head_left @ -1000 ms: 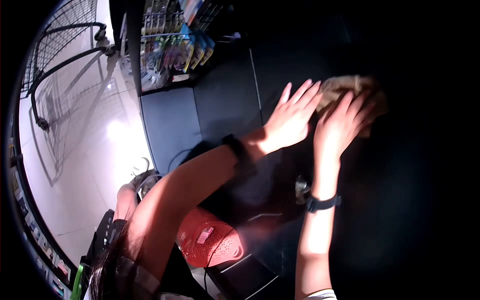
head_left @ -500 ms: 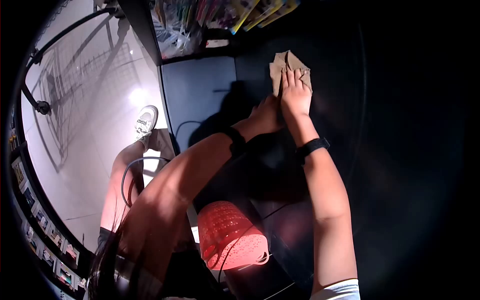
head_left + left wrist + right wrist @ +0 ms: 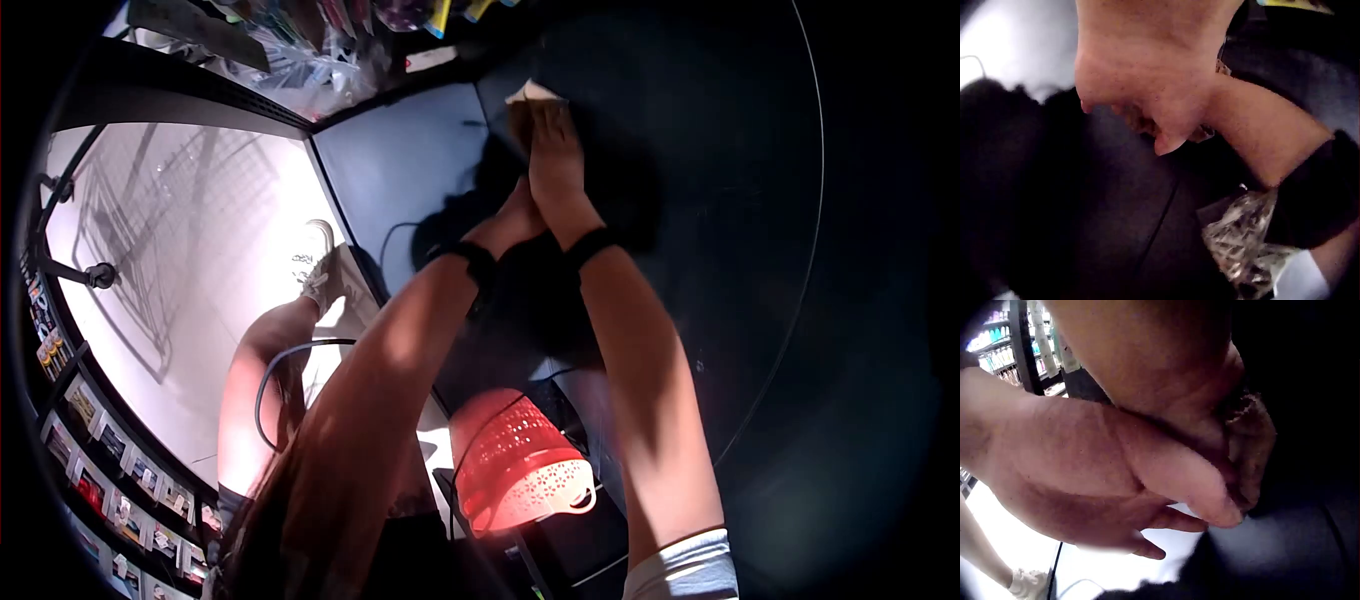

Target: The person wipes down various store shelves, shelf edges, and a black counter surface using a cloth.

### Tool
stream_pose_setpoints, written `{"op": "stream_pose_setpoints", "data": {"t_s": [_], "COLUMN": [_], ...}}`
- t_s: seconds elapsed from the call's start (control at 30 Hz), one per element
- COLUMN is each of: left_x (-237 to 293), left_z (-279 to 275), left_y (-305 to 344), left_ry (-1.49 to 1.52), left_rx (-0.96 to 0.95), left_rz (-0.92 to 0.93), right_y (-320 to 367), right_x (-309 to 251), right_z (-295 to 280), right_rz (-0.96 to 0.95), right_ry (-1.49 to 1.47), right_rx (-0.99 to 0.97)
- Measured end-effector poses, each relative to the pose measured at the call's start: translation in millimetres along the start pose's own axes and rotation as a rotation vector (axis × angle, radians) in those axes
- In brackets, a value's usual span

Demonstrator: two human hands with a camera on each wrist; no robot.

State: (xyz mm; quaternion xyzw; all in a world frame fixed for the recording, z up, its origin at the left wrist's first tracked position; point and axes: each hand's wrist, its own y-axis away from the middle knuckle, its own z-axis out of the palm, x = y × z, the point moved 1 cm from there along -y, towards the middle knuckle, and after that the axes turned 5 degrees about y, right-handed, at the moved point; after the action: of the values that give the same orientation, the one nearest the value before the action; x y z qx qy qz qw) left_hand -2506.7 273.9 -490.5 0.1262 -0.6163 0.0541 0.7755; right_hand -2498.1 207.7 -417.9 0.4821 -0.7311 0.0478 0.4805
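Observation:
A folded brown cloth (image 3: 533,92) lies on the dark surface in the head view, largely covered by my right hand (image 3: 557,160). That hand presses on it with fingers stretched forward. In the right wrist view the cloth (image 3: 1259,453) bulges up in folds around the fingertips. My left hand (image 3: 515,215) lies against the right one, low and to its left. Its thumb tip reaches the cloth's edge in the right wrist view, while its other fingers extend below. Brown patches of cloth show beneath the overlapping hands in the left wrist view.
A red perforated basket (image 3: 515,465) lies on its side between my arms. Packaged goods (image 3: 315,75) hang at the upper left. Shiny, clear faceted material (image 3: 1244,237) shows near the right wrist. A thin cable (image 3: 265,390) loops beside my leg; shelves (image 3: 120,500) line the far left.
Both hands and the cloth have moved left toward the shelf side. The left hand, earlier with fingers spread beside the cloth, is now tucked against the right. The view has shifted too.

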Motion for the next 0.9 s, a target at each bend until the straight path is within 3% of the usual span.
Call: {"op": "stream_pose_setpoints", "data": {"t_s": [0.07,0.1,0.17,0.2,0.27,0.33,0.4,0.43,0.47,0.53,0.57,0.6,0.63,0.67,0.7,0.73,0.77,0.8,0.83,0.87,0.9], "left_x": [-5,-2,8,11,25,143,202,240,245,225,188,163,107,115,65,87,67,68,54,39,45], "left_z": [29,47,75,86,104,78,76,68,76,83,98,96,113,98,111,101,113,110,115,120,114], "left_y": [38,55,79,80,74,57,40,49,51,60,64,87,102,121,143,160,191,208,228,242,242], "left_ry": [-0.35,-0.33,-0.837,-0.821,-0.408,-0.332,-0.195,-0.034,-0.092,-0.333,-0.668,-0.261,-0.222,-0.169,0.14,0.178,0.03,0.161,0.153,0.151,0.163], "left_rx": [-0.221,-0.222,-0.287,-0.282,-0.02,0.084,0.145,0.197,0.231,0.089,-0.07,-0.004,-0.047,-0.234,-0.375,-0.536,-0.463,-0.422,-0.345,-0.256,-0.236], "left_rz": [-0.015,-0.017,0.131,0.132,0.068,0.199,0.418,0.33,0.363,0.322,0.252,0.098,0.066,0.165,0.211,-0.225,-0.374,-0.525,-0.434,-0.337,-0.334], "right_y": [44,66,101,111,118,130,147,156,165,166,164,170,179,183,203,229,243,281,297,294,289], "right_x": [-13,-10,0,13,54,110,166,174,179,166,144,109,67,38,24,-5,-11,-45,-56,-25,-13], "right_z": [22,26,23,12,-25,-58,-126,-125,-124,-108,-87,-61,-21,4,-6,36,23,74,96,42,29], "right_rz": [-0.081,-0.091,-0.183,-0.192,0.145,0.296,0.44,0.465,0.496,0.349,0.293,0.3,0.177,0.052,-0.19,0.104,-0.209,-0.011,0.03,-0.121,-0.161], "right_ry": [-0.041,-0.03,-0.093,-0.08,-0.466,-0.468,-0.323,-0.3,-0.276,-0.194,-0.299,-0.347,-0.098,0.15,-0.18,-0.709,-0.287,-0.375,-0.429,-0.351,-0.344], "right_rx": [-0.028,-0.041,-0.054,-0.061,-0.073,0.152,0.287,0.323,0.355,0.169,0.271,0.179,0.055,-0.065,-0.344,-0.315,-0.519,-0.394,-0.395,-0.353,-0.386]}}
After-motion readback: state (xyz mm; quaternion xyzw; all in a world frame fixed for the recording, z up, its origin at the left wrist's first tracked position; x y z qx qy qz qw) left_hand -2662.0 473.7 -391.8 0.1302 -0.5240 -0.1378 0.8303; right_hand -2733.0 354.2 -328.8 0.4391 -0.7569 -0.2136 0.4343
